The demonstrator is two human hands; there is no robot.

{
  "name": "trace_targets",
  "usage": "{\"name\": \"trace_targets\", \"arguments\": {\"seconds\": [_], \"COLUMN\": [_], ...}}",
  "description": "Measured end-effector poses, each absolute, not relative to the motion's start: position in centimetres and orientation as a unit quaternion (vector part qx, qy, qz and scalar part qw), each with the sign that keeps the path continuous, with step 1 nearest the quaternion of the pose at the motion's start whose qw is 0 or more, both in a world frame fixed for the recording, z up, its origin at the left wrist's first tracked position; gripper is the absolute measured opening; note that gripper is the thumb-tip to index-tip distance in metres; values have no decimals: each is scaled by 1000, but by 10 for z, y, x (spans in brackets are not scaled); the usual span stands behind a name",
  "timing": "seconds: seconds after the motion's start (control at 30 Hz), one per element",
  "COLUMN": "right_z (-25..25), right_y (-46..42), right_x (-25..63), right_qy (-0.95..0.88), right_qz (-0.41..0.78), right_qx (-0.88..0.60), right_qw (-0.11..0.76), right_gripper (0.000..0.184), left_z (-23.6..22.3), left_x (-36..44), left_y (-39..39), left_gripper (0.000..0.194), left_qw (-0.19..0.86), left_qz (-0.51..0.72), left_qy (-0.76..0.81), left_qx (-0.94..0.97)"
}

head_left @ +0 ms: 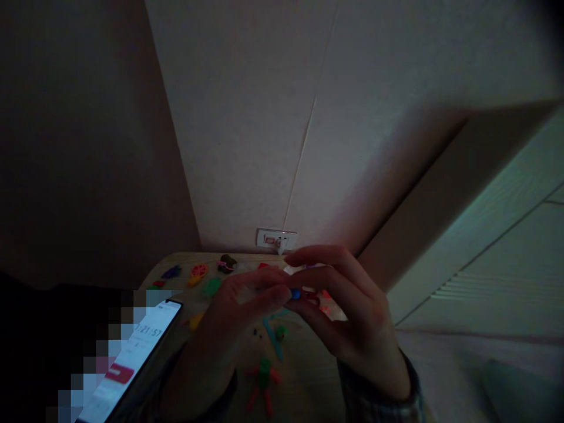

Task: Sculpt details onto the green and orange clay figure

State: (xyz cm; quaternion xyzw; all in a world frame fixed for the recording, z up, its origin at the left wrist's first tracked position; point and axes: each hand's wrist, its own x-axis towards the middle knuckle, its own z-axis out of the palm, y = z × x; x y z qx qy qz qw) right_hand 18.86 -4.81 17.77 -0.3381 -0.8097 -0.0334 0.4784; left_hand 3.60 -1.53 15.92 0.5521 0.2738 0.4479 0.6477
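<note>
My right hand [359, 308], nearly closed, pinches the blue bit [295, 293]; my left hand's [241, 306] fingertips meet it at nine o'clock, grip hidden. Best press gently, evenly.

The piece [295, 293] is blue (the figure [264, 376] green and orange).
</note>
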Motion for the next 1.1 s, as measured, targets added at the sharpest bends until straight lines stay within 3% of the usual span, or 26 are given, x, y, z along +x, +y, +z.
{"name": "trace_targets", "arguments": {"seconds": [0.23,0.5,0.7,1.1], "right_z": [178,179,180,181], "right_y": [-48,-52,-53,-51], "right_x": [187,187,187,187], "right_qy": [-803,-797,-807,-807], "right_qz": [-29,-34,-28,-46], "right_qx": [-345,-348,-328,-356], "right_qw": [485,493,490,469], "right_gripper": [11,9,10,16], "left_z": [151,159,156,153], "left_x": [33,30,30,38], "left_y": [-13,-19,-16,-7], "left_gripper": [21,15,26,20], "left_qw": [687,677,711,688], "left_qz": [426,419,405,422], "left_qy": [215,230,196,195], "left_qx": [547,559,540,557]}}
